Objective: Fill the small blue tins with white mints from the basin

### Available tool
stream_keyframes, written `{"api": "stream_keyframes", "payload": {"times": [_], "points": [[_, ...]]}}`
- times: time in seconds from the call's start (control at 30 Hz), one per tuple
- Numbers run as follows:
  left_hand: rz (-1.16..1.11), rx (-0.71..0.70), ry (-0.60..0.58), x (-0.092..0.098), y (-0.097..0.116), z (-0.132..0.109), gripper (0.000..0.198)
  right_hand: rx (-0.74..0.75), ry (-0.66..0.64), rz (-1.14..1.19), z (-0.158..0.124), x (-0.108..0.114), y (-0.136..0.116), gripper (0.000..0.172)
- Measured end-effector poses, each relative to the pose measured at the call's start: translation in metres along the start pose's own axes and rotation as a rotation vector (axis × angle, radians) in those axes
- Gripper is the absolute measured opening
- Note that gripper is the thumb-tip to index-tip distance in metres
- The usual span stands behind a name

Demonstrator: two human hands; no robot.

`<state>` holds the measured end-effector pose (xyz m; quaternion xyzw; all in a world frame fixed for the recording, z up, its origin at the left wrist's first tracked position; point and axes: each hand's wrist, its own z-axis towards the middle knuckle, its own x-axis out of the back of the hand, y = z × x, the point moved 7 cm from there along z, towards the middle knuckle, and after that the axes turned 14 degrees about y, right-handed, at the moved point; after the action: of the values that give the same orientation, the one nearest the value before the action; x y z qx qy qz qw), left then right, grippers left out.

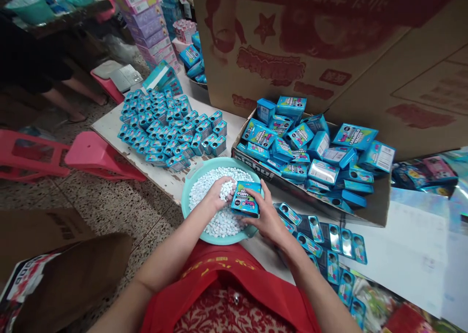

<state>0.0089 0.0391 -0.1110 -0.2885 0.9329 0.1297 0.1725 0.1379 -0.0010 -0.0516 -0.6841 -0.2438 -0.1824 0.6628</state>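
A pink stool [97, 152] stands beside the table [161, 177], where many blue containers [153, 123] stand bunched. Next comes a mint bowl [185, 204] of white pellets [203, 186]; over it, the left hand [219, 194] has its grip curled around some pellets. Just beside, a blue box [244, 201] is clamped in the right hand's [268, 213] grip, above the bowl. Farther right, a carton [365, 215] brims with similar boxes [325, 172].

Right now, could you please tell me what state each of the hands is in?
Left hand: partly closed, holding a handful of white pellets.
Right hand: closed on a blue box.
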Motion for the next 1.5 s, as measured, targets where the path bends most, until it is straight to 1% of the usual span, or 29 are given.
{"api": "stream_keyframes", "payload": {"times": [0.07, 0.13, 0.2, 0.27, 0.33, 0.4, 0.5, 0.6, 0.7, 0.77, 0.83, 0.97, 1.13, 1.27, 1.37, 1.5], "points": [[0.009, -0.011, 0.001, 0.0, 0.001, -0.003, 0.007, 0.045, 0.029, -0.008, 0.0, 0.002, -0.003, 0.072], [0.027, -0.019, 0.011, 0.0, 0.001, -0.004, 0.006, 0.088, 0.083, -0.018, 0.002, 0.006, -0.007, 0.059], [0.052, -0.03, 0.035, 0.002, 0.001, -0.006, 0.005, 0.115, 0.168, -0.045, 0.003, 0.016, -0.01, 0.045], [0.079, -0.056, 0.055, 0.003, 0.003, -0.01, 0.005, 0.124, 0.258, -0.083, 0.005, 0.028, -0.012, 0.035], [0.091, -0.112, 0.045, 0.002, 0.009, -0.018, 0.005, 0.135, 0.312, -0.125, 0.005, 0.039, -0.015, 0.033], [0.077, -0.184, 0.016, -0.002, 0.017, -0.031, 0.006, 0.155, 0.306, -0.165, 0.005, 0.043, -0.019, 0.034], [0.031, -0.313, -0.015, -0.012, 0.03, -0.053, 0.011, 0.197, 0.277, -0.211, 0.004, 0.034, -0.025, 0.036], [0.016, -0.527, -0.026, -0.021, 0.041, -0.072, 0.014, 0.221, 0.276, -0.244, 0.004, 0.018, -0.031, 0.038], [0.003, -0.763, -0.031, -0.026, 0.046, -0.082, 0.015, 0.221, 0.286, -0.202, 0.006, 0.006, -0.035, 0.037], [-0.018, -0.844, -0.026, -0.025, 0.046, -0.082, 0.015, 0.219, 0.281, -0.155, 0.008, 0.0, -0.037, 0.036], [-0.027, -0.864, 0.0, -0.022, 0.045, -0.079, 0.018, 0.203, 0.279, -0.118, 0.009, -0.002, -0.036, 0.036], [-0.032, -0.857, 0.05, -0.018, 0.045, -0.072, 0.026, 0.145, 0.289, -0.086, 0.01, -0.004, -0.032, 0.036], [0.005, -0.821, 0.057, -0.017, 0.043, -0.067, 0.027, 0.15, 0.276, -0.074, 0.01, -0.009, -0.033, 0.033], [0.049, -0.838, 0.107, -0.013, 0.045, -0.068, 0.03, 0.133, 0.306, -0.013, 0.01, -0.007, -0.035, 0.031], [0.081, -0.862, 0.101, -0.013, 0.047, -0.071, 0.032, 0.125, 0.329, 0.016, 0.011, -0.005, -0.039, 0.032], [0.051, -0.873, 0.1, -0.011, 0.048, -0.072, 0.033, 0.128, 0.333, 0.067, 0.013, -0.004, -0.045, 0.03]]}}
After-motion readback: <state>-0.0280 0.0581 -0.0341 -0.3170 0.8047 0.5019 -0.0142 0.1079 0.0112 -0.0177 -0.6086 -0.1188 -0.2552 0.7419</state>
